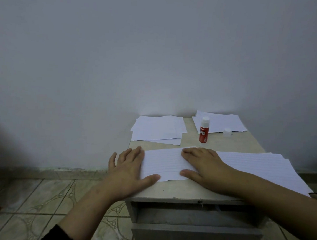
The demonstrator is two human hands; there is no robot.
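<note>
My left hand (128, 170) and right hand (203, 165) lie flat, fingers straight, pressing the ends of the lined sheet (164, 163) onto the bench (176, 188), lower middle of the frame, gripping nothing. The sheet's near edge bows between my thumbs, so uneven pressure could crease it. Behind, the uncapped glue stick (204, 131) could tip if bumped.

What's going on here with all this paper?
A person presses both hands flat on a lined sheet on a small table, the left hand at its left end, the right hand further right, seemingly smoothing it down. A red glue stick stands upright behind it, a loose cap nearby. Two paper piles lie at the back, a lined stack on the right.
</note>
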